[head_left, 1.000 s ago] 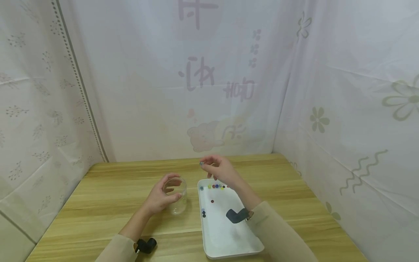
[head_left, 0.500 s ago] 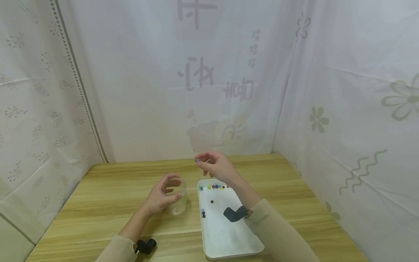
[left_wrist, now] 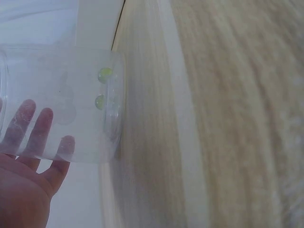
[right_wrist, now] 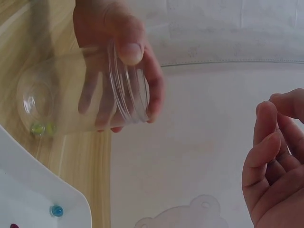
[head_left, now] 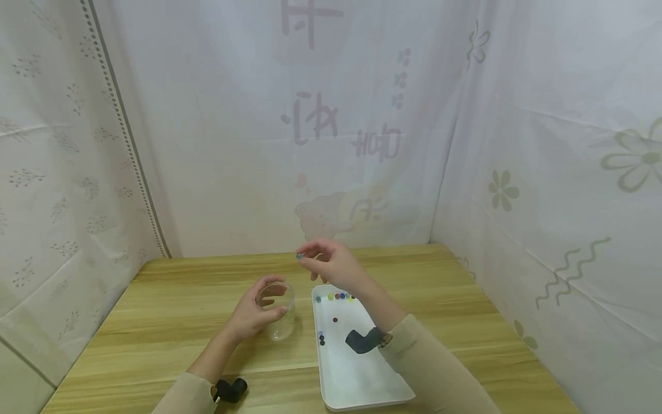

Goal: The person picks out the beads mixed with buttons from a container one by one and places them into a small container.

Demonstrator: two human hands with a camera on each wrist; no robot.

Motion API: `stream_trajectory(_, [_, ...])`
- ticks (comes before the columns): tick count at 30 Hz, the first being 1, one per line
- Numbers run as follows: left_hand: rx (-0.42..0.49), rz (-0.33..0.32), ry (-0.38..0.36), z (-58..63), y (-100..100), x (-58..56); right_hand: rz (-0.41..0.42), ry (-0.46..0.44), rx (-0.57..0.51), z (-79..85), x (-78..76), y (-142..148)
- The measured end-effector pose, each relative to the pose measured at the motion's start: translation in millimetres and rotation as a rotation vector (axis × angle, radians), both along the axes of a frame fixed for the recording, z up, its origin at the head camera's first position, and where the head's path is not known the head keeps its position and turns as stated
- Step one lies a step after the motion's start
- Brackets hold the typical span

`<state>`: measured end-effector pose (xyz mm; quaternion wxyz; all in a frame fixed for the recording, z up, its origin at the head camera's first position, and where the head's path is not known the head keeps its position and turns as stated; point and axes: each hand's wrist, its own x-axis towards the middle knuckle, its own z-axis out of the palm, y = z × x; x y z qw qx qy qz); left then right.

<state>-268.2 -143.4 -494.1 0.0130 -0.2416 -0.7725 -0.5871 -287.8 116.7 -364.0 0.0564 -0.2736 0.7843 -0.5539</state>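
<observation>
My left hand (head_left: 250, 313) grips a clear jar (head_left: 281, 329) around its upper part, thumb at the rim; the jar stands on the table with its mouth up. Inside, two yellow-green marbles (left_wrist: 105, 75) lie at the bottom. Above and to the right of the jar, my right hand (head_left: 335, 267) pinches a small bluish marble (head_left: 299, 256) between thumb and forefinger. In the right wrist view the fingers hide that marble. A white tray (head_left: 357, 376) lies right of the jar, partly under my right forearm.
Several coloured marbles lie along the tray's far edge, including a yellow one (head_left: 330, 297). A dark red marble (head_left: 335, 319) sits farther in, and dark marbles (head_left: 322, 340) rest by the left wall. Patterned curtains (head_left: 233, 144) surround the wooden table (head_left: 465, 345).
My right hand has moved left with the bluish marble, from over the tray's far edge towards the jar. The left hand and the jar have stayed in place.
</observation>
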Motion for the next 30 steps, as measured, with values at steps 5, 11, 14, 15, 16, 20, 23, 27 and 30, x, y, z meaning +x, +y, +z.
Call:
stream_trajectory(5, [-0.002,0.000,-0.006,0.3,0,0.7,0.030,0.003,0.007,-2.7,2.7,-8])
stream_trajectory(11, [0.004,-0.012,-0.026,0.2,-1,1.0,0.048,0.007,0.023,-7.8,5.3,-17])
stream_trajectory(14, [0.003,-0.015,-0.028,0.4,-2,1.1,0.050,0.010,0.038,-11.2,6.0,-21])
stream_trajectory(15, [0.005,-0.016,-0.029,0.5,-2,1.2,0.049,0.009,0.047,-12.7,6.0,-22])
stream_trajectory(16, [0.004,-0.017,-0.030,0.6,-2,1.3,0.050,0.006,0.052,-14.7,5.5,-23])
stream_trajectory(20, [0.006,-0.011,-0.040,1.4,-2,1.8,0.062,-0.014,0.055,-21.8,4.4,-28])
stream_trajectory(23, [0.003,-0.004,-0.049,2.0,-1,2.0,0.073,-0.029,0.041,-25.8,4.3,-31])
stream_trajectory(27, [-0.002,-0.004,-0.047,2.4,0,1.8,0.073,-0.032,0.047,-27.7,5.8,-33])
stream_trajectory(30, [-0.002,-0.009,-0.040,2.2,0,1.6,0.076,-0.032,0.059,-27.9,7.1,-34])
